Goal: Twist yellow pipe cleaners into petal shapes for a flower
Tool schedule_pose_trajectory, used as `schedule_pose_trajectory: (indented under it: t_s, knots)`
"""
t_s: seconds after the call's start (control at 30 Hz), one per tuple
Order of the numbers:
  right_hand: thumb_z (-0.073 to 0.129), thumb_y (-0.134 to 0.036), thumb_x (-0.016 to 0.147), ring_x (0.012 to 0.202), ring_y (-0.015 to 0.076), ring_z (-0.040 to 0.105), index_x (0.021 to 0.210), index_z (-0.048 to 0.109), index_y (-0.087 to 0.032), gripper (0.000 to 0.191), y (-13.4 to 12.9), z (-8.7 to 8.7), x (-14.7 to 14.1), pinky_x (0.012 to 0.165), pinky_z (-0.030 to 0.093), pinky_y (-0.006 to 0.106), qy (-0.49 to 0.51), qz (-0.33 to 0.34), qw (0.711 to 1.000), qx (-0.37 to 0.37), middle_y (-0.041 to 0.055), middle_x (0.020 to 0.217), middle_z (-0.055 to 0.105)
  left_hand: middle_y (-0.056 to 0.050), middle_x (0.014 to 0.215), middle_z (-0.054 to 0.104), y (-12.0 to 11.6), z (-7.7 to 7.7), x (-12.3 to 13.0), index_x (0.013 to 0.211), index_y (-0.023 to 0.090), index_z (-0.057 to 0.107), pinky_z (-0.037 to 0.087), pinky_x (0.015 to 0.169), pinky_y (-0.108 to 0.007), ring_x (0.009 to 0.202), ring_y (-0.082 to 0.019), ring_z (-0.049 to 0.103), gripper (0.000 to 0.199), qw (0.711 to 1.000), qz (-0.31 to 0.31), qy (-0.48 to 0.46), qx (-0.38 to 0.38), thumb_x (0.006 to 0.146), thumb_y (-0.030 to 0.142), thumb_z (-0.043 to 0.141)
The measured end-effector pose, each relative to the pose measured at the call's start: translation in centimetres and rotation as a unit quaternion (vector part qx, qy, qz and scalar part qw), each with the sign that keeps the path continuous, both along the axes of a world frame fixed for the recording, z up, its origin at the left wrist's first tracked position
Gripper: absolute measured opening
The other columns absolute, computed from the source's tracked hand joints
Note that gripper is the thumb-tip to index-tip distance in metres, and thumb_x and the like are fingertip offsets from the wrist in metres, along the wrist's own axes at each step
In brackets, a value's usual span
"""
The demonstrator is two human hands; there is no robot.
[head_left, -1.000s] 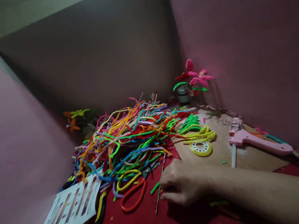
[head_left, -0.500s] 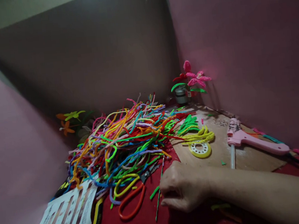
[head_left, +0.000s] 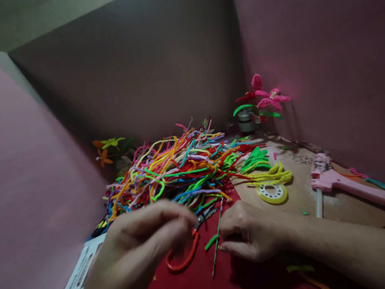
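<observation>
My right hand (head_left: pixel 249 231) rests low over the red surface (head_left: pixel 191 286), its fingers curled closed. What lies inside them is hidden. Against its fingertips is a thin dark-green stick with twisted stripes (head_left: pixel 215 257), and a short green pipe cleaner piece (head_left: pixel 211 242) lies across that stick. My left hand (head_left: pixel 143 243) is over the scissors, with its fingers blurred by motion. I cannot tell whether it grips anything. Of the scissors (head_left: pixel 184 264), the red handle loop and the dark blades show; the yellow loop is covered by my left hand.
Behind my hands is a heap of coloured pipe cleaners (head_left: pixel 180 163). A yellow tape roll (head_left: pixel 272 193), yellow pipe cleaners (head_left: pixel 278 174) and a pink glue gun (head_left: pixel 358 186) lie on a board (head_left: pixel 298 193). A pink flower (head_left: pixel 272 98) stands by the wall; printed paper (head_left: pixel 80 273) lies left.
My left hand has come in from the lower left and now covers part of the scissors. The view has shifted, so things appear farther right. My right hand keeps its place beside the stick.
</observation>
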State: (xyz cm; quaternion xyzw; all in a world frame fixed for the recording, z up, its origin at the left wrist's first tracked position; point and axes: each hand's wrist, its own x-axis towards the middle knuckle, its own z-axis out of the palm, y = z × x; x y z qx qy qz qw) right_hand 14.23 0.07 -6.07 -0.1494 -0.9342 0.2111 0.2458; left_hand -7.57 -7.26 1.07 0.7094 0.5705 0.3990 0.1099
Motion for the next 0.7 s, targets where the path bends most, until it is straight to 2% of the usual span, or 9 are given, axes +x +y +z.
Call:
schedule_pose_trajectory:
  t_s: [0.07,0.13,0.2,0.3,0.4,0.5,0.57,0.63,0.7]
  knots:
    - [0.048,-0.025,0.079,0.051,0.0069,0.037,0.060,0.048,-0.015,0.022,0.0,0.2,0.1,0.050,0.029,0.020,0.001,-0.006,1.000,-0.013,-0.0012,0.055,0.047,0.000,0.069,0.065,2.9,1.9,1.2,0.082,0.022,0.068,0.048,0.053,-0.024,0.062,-0.014,0.059,0.014,0.998,0.006,-0.047,-0.046,0.073,0.029,0.060]
    - [0.048,-0.024,0.080,0.052,0.0068,0.037,0.060,0.048,-0.015,0.022,0.1,0.2,0.2,0.050,0.029,0.020,0.001,-0.011,1.000,-0.022,-0.0009,0.056,0.047,0.000,0.064,0.064,5.3,3.0,1.6,0.078,0.018,0.067,0.045,0.050,-0.021,0.057,-0.011,0.057,0.013,0.995,0.041,-0.092,-0.020,0.072,0.026,0.060]
    - [0.048,-0.025,0.080,0.052,0.0071,0.037,0.059,0.048,-0.015,0.023,0.1,0.2,0.2,0.050,0.029,0.020,0.001,-0.015,1.000,-0.026,-0.0006,0.057,0.047,0.001,0.063,0.063,6.8,3.2,1.2,0.078,0.016,0.066,0.043,0.049,-0.019,0.055,-0.010,0.055,0.014,0.993,0.069,-0.097,0.014,0.070,0.026,0.059]
    - [0.048,-0.025,0.081,0.054,0.0076,0.038,0.060,0.049,-0.014,0.023,0.0,0.2,0.2,0.051,0.029,0.021,-0.002,-0.016,0.999,-0.030,-0.0002,0.058,0.048,0.000,0.065,0.063,7.5,2.3,0.4,0.079,0.016,0.065,0.043,0.052,-0.020,0.058,-0.011,0.056,0.017,0.998,0.034,-0.031,-0.034,0.073,0.028,0.056]
    - [0.047,-0.025,0.082,0.054,0.0078,0.039,0.062,0.051,-0.014,0.023,0.0,0.3,0.2,0.052,0.030,0.021,-0.005,-0.013,0.999,-0.031,0.0002,0.058,0.049,-0.002,0.078,0.066,7.5,0.6,0.3,0.082,0.018,0.066,0.044,0.066,-0.024,0.072,-0.015,0.060,0.017,0.987,-0.011,0.134,-0.090,0.075,0.027,0.053]
    - [0.048,-0.024,0.081,0.054,0.0079,0.039,0.062,0.051,-0.014,0.022,-0.1,0.3,0.2,0.051,0.029,0.021,-0.011,-0.013,1.000,-0.026,0.0001,0.058,0.049,-0.005,0.089,0.066,7.8,-1.3,0.5,0.088,0.019,0.065,0.043,0.071,-0.027,0.083,-0.019,0.060,0.019,0.949,0.026,0.300,-0.090,0.077,0.024,0.050]
    - [0.048,-0.024,0.080,0.054,0.0080,0.039,0.062,0.051,-0.014,0.021,-0.1,0.2,0.2,0.052,0.030,0.021,-0.017,-0.010,1.000,-0.024,0.0002,0.058,0.049,-0.007,0.091,0.065,8.2,-2.4,0.6,0.089,0.019,0.064,0.043,0.069,-0.028,0.083,-0.020,0.060,0.020,0.924,0.059,0.366,-0.090,0.078,0.022,0.047]
    - [0.048,-0.025,0.080,0.054,0.0082,0.039,0.061,0.051,-0.015,0.022,-0.2,0.0,0.2,0.052,0.030,0.021,-0.021,-0.008,1.000,-0.021,0.0002,0.058,0.049,-0.007,0.089,0.065,8.5,-3.0,0.5,0.087,0.019,0.064,0.042,0.066,-0.027,0.080,-0.020,0.060,0.021,0.914,0.076,0.389,-0.083,0.079,0.021,0.044]
    - [0.048,-0.025,0.080,0.054,0.0083,0.039,0.061,0.049,-0.015,0.022,-0.2,-0.1,0.2,0.052,0.029,0.022,-0.022,-0.009,1.000,-0.016,0.0000,0.057,0.049,-0.005,0.087,0.066,8.6,-3.2,0.3,0.084,0.020,0.064,0.041,0.066,-0.025,0.078,-0.018,0.060,0.020,0.923,0.076,0.371,-0.069,0.080,0.021,0.044]
